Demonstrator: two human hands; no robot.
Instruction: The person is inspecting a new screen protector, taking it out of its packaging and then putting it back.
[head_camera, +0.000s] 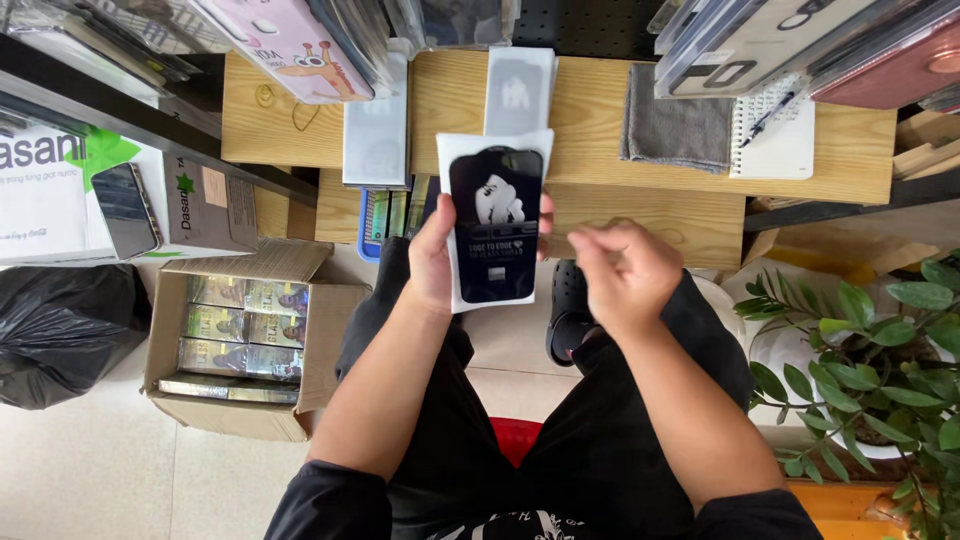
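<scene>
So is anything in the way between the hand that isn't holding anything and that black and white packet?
Nothing visible is. The left hand holds the black and white packet upright above the lap. The right hand hangs just beside its right edge, blurred, with only open air between them. The grey cloth lies farther back on the wooden desk.

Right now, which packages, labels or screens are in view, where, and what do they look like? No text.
Screen protector packet: in the left hand, white sleeve, black glossy panel.
White packet: on the wooden desk behind it, grey print.
Smartphone: on the white and green carton at left, dark screen.
Open cardboard box: on the floor at left, stacked shiny packets.
Pink phone case: hanging top left, cartoon figure.
</scene>
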